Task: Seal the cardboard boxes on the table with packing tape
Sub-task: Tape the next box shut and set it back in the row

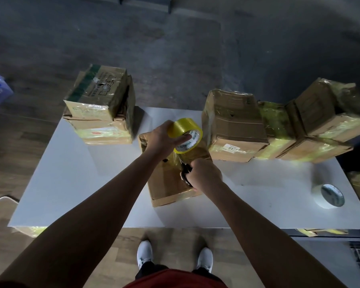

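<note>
A cardboard box (pixel 166 183) lies in the middle of the white table (pixel 81 183), partly under my hands. My left hand (pixel 162 138) grips a yellow roll of packing tape (pixel 186 135) above the box's far end, fingers through the core. A strip of clear tape runs from the roll down onto the box top. My right hand (pixel 205 173) holds black scissors (pixel 185 170) with the blades at that strip, just below the roll.
Two stacked taped boxes (pixel 101 104) stand at the table's back left. A row of several taped boxes (pixel 279 125) lines the back right. A second, pale tape roll (pixel 328 196) lies near the right edge. My white shoes show below the front edge.
</note>
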`<state>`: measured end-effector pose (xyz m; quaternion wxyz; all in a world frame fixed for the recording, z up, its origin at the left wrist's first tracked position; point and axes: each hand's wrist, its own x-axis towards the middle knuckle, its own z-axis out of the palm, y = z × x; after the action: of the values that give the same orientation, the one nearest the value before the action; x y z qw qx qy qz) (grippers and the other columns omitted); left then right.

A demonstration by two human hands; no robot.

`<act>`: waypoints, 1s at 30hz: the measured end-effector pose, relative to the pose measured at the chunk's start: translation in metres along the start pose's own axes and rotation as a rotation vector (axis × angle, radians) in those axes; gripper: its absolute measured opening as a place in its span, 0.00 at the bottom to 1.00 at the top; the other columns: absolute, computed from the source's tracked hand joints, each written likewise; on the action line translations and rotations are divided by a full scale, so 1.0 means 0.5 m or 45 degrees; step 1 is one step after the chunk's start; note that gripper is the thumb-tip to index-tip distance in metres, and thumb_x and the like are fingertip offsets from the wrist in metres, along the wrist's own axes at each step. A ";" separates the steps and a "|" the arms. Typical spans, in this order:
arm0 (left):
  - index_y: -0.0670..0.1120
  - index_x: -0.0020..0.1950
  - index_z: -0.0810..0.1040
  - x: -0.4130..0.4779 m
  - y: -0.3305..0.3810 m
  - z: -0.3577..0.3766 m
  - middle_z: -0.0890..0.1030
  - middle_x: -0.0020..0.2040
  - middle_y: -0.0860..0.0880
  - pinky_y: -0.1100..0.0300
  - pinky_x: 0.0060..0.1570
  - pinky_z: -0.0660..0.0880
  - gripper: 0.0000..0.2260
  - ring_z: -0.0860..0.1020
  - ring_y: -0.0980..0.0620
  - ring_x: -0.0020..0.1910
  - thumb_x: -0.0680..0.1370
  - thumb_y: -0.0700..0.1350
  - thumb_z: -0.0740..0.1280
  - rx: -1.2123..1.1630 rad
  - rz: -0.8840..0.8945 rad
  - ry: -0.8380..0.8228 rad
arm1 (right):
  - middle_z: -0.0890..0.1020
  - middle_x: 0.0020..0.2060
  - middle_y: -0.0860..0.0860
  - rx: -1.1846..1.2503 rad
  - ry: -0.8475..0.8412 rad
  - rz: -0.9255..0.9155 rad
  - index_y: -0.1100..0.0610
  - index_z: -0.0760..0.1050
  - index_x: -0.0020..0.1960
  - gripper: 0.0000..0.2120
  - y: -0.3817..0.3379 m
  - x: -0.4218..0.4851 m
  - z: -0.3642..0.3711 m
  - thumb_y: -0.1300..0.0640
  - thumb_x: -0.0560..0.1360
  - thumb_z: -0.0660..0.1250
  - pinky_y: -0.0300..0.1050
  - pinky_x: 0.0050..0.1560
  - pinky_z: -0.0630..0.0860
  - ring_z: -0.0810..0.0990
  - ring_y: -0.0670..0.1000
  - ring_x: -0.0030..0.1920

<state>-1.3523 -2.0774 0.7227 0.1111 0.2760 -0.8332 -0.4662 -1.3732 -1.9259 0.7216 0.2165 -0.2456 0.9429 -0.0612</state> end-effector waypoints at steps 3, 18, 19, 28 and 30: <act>0.49 0.56 0.76 0.000 0.007 0.000 0.78 0.46 0.51 0.57 0.39 0.74 0.22 0.79 0.48 0.47 0.70 0.60 0.74 -0.024 -0.002 0.037 | 0.81 0.40 0.52 -0.017 -0.008 0.000 0.57 0.78 0.52 0.13 0.012 0.001 0.005 0.47 0.75 0.68 0.47 0.46 0.80 0.80 0.54 0.44; 0.46 0.61 0.76 0.027 0.080 0.021 0.82 0.51 0.48 0.57 0.39 0.76 0.26 0.80 0.50 0.48 0.71 0.60 0.73 -0.264 -0.079 0.171 | 0.80 0.41 0.46 0.154 0.129 0.011 0.51 0.74 0.50 0.16 0.084 -0.037 0.022 0.39 0.73 0.67 0.44 0.44 0.77 0.80 0.51 0.43; 0.46 0.61 0.76 0.024 0.080 0.027 0.81 0.50 0.49 0.59 0.36 0.75 0.26 0.80 0.51 0.47 0.70 0.61 0.73 -0.271 -0.080 0.172 | 0.81 0.42 0.47 0.178 0.170 0.024 0.52 0.74 0.52 0.17 0.083 -0.036 0.025 0.40 0.73 0.67 0.44 0.45 0.77 0.81 0.51 0.45; 0.47 0.56 0.77 -0.004 0.102 0.090 0.82 0.47 0.49 0.56 0.36 0.78 0.23 0.81 0.51 0.44 0.72 0.64 0.70 -0.336 -0.148 0.075 | 0.83 0.40 0.52 0.808 0.078 0.227 0.58 0.76 0.51 0.15 0.183 -0.022 -0.007 0.45 0.76 0.68 0.43 0.41 0.81 0.83 0.49 0.38; 0.47 0.52 0.78 -0.014 0.110 0.117 0.83 0.45 0.49 0.54 0.37 0.78 0.21 0.82 0.51 0.42 0.72 0.64 0.69 -0.329 -0.159 -0.003 | 0.83 0.37 0.52 0.909 0.091 0.239 0.57 0.77 0.47 0.14 0.222 -0.028 -0.018 0.46 0.74 0.70 0.39 0.36 0.79 0.83 0.48 0.35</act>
<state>-1.3919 -2.0089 0.7377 0.1156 0.3102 -0.7475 -0.5759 -1.4147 -1.8225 0.7104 0.2602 -0.0648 0.8875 -0.3747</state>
